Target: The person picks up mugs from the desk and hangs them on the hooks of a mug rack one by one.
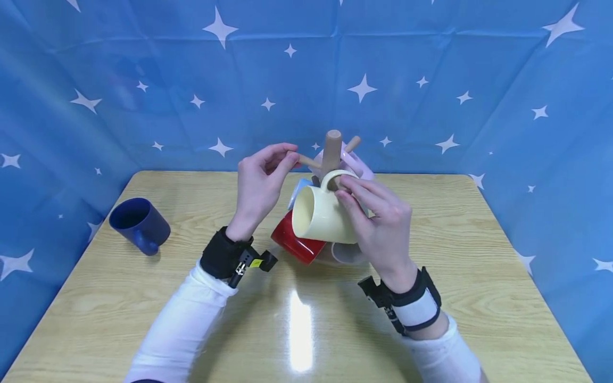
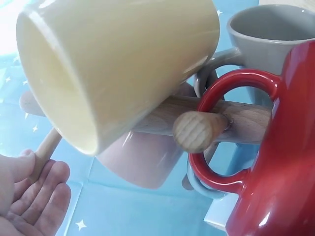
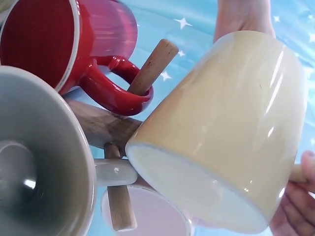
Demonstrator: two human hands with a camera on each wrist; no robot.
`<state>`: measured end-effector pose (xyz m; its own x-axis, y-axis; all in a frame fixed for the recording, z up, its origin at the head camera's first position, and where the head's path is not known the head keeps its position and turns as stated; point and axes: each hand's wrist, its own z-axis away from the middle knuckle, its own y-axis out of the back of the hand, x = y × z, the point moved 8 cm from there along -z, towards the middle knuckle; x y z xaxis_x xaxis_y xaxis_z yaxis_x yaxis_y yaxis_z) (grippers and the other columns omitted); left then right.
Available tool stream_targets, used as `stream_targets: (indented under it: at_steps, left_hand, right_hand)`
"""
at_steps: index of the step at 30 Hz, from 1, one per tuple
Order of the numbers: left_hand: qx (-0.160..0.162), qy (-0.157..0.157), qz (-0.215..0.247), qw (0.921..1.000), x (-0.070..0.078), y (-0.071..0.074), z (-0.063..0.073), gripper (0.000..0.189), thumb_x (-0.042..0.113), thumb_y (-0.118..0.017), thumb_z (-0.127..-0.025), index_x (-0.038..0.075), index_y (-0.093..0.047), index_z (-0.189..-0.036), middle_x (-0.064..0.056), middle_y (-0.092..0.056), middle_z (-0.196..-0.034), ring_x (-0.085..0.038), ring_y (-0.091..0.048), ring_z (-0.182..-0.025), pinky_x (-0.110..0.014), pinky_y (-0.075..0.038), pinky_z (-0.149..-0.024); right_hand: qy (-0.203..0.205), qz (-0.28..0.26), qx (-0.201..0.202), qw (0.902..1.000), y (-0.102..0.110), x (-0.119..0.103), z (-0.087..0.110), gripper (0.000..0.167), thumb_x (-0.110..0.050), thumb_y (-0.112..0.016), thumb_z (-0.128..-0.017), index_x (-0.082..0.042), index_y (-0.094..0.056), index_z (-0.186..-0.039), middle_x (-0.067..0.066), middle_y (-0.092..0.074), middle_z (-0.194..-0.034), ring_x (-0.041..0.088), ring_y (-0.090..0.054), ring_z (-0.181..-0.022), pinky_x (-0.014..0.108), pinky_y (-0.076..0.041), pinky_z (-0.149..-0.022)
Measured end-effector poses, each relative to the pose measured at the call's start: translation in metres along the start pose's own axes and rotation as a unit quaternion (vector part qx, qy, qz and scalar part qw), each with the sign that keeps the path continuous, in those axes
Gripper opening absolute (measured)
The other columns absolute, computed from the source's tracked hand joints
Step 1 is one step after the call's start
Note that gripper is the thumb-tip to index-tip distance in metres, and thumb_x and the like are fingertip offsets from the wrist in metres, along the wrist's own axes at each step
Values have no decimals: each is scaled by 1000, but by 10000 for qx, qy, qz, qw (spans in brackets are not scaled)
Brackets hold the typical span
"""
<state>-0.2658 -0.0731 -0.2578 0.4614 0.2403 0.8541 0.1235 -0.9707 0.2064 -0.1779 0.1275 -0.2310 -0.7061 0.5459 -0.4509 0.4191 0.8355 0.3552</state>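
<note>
A wooden mug tree (image 1: pixel 332 154) stands near the table's far edge, hung with several mugs. My left hand (image 1: pixel 262 181) pinches the end of its bare left peg (image 2: pixel 45 150) between thumb and fingers. At the front, a cream mug (image 1: pixel 330 215) hangs tilted by its handle, its mouth toward the left. My right hand (image 1: pixel 378 218) reaches over the cream mug and pinches the peg end (image 3: pixel 298 173) at its handle. Below it hang a red mug (image 2: pixel 275 162) and a grey mug (image 3: pixel 49 128). A pink mug (image 1: pixel 359 162) hangs behind the post.
A dark blue mug (image 1: pixel 139 223) lies tilted on the wooden table (image 1: pixel 230 330) at the left, its handle toward me. Part of a light blue mug (image 1: pixel 299 191) shows behind the cream one. A blue star-patterned cloth (image 1: pixel 287 80) hangs behind the table and at both sides.
</note>
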Motion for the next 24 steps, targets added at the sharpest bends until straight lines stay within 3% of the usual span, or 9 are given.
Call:
stream_targets:
  at_steps: [3,6,9,14,20,24]
  left_hand:
    - [70,0,-33,10000,0,3,3,23,10,-70,-100,-1,-76,-120,-21,-80,-108,-28,-79,-94,-13,-53,-73]
    - [116,-42,-40,9999,1,5,5,23,9,-71,-100,-1,-76,-120,-22,-80,-107,-34,-79,-96,-12,-54,-74]
    - [166,-117,-28,9998,3,7,8,23,9,-72,-99,-1,-76,-120,-22,-80,-105,-27,-79,-94,-13,-56,-79]
    - [301,-172,72,9994,6,12,14,23,7,-73,-98,-2,-76,-119,-23,-80,-102,-1,-75,-86,-13,-58,-83]
    - [436,-223,17,9988,9,15,22,23,7,-74,-97,-3,-77,-118,-23,-80,-102,-10,-77,-86,-14,-58,-86]
    - [524,-339,-134,9980,14,17,28,22,7,-74,-97,-3,-77,-116,-21,-81,-101,-6,-77,-85,-13,-59,-86]
  right_hand:
    - [-40,-52,-46,10000,0,3,0,27,0,-84,-84,4,-80,-111,22,-81,-105,35,-80,-100,7,-50,-102]
    - [-96,-138,-82,9998,0,6,-1,28,2,-83,-84,4,-80,-112,22,-81,-105,36,-80,-100,6,-50,-100]
    - [-188,-248,-90,9995,0,9,-2,28,4,-82,-84,4,-79,-113,22,-81,-105,37,-80,-100,6,-51,-99]
    - [-360,-315,-178,9987,-1,17,-5,26,1,-80,-88,2,-80,-114,22,-81,-105,36,-79,-102,7,-51,-97]
    - [-541,-463,-246,9972,-2,26,-7,25,1,-78,-90,4,-79,-115,23,-80,-109,37,-79,-105,8,-52,-98]
    - [-688,-567,-282,9956,-3,31,-9,23,0,-76,-92,4,-79,-115,23,-80,-110,36,-78,-106,9,-53,-97]
